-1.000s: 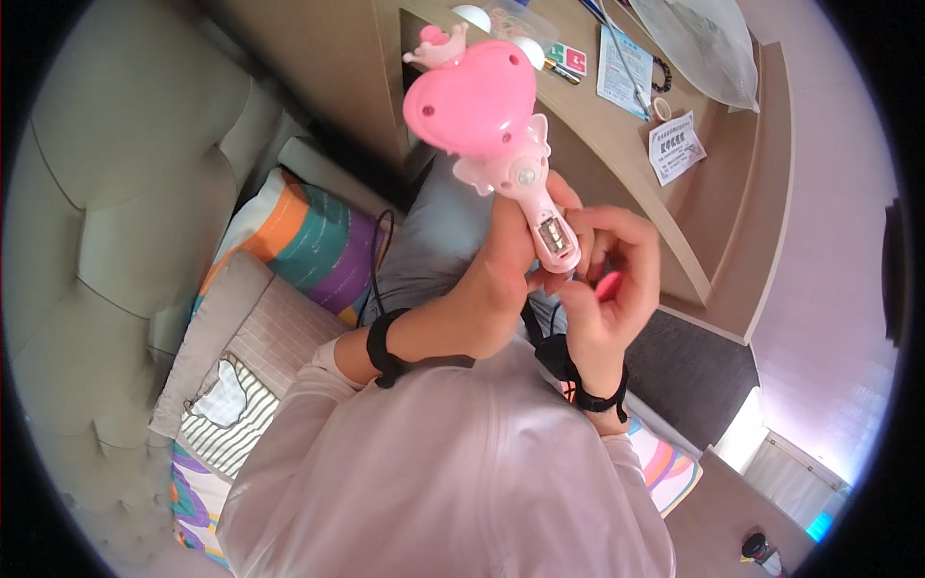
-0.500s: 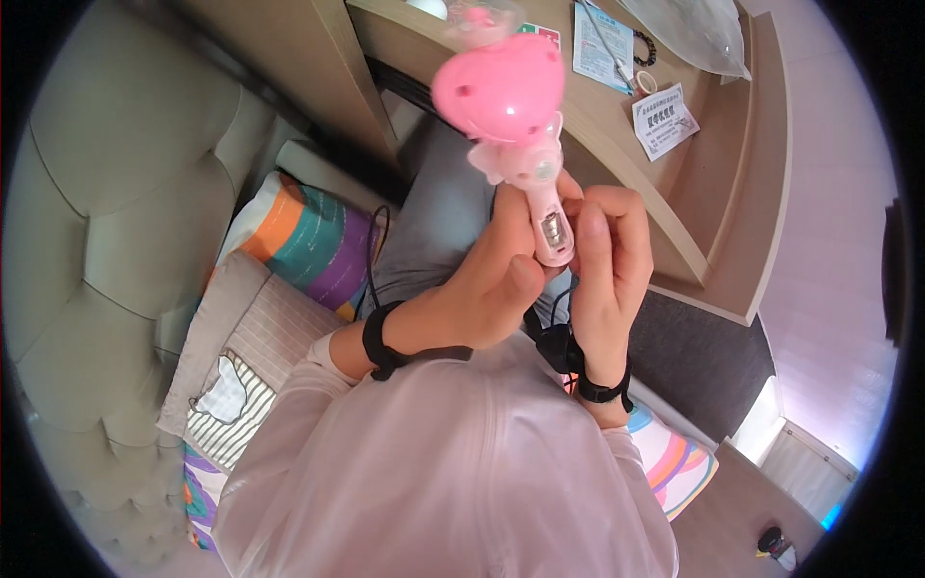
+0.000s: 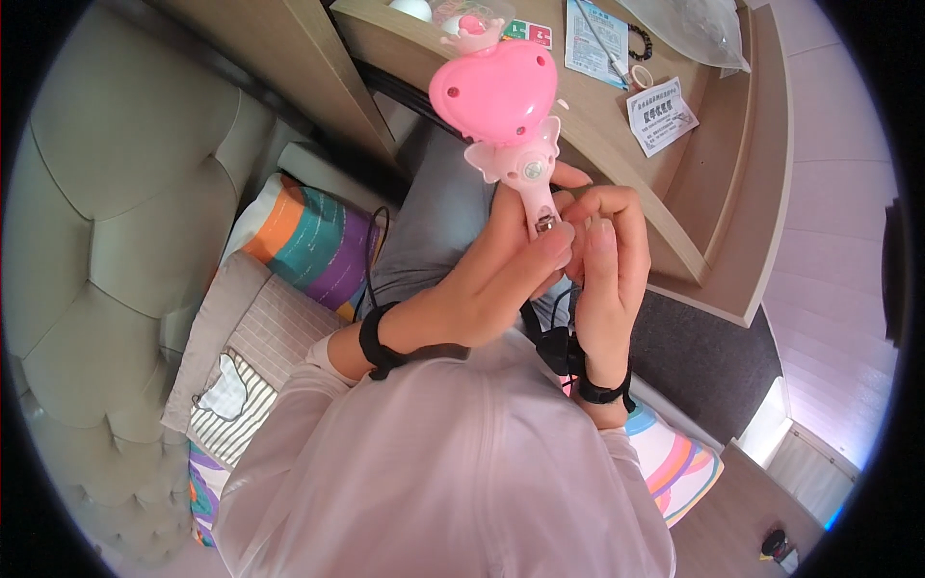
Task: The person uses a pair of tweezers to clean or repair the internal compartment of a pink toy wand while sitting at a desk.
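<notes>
Two grips, both bare hands, are sitting close together at the centre of my remote view. My left grip (image 3: 501, 260) is holding a pink toy wand (image 3: 520, 154) by its handle, fingers curling behind and thumb pressing across the lower end. My right grip (image 3: 609, 275) is bending its fingers in beside that end, tips bunching near the left thumb; whether they are pinching anything, I cannot tell from here. Between the two grips, a slot (image 3: 545, 222) in the handle is showing shiny metal, the thumb partly covering it.

The wand is pointing up and away from my grips: a round silvery button (image 3: 533, 170) is sitting on its pale neck, a glossy heart head (image 3: 496, 91) is spreading above that, and a small crown (image 3: 472, 36) is topping it. Just behind the left grip, a black strap (image 3: 379, 339) is circling the wrist.

Beyond the right grip, the tabletop (image 3: 599, 118) is carrying a white printed paper (image 3: 662, 118), a black beaded bracelet (image 3: 640, 42) and a blue-and-white packet (image 3: 590, 50); farther out, a clear plastic bag (image 3: 696, 31) is lying. Well left of the left grip, a striped cushion (image 3: 313, 241) is resting, and a grey padded backrest (image 3: 145, 260) is rising past it.
</notes>
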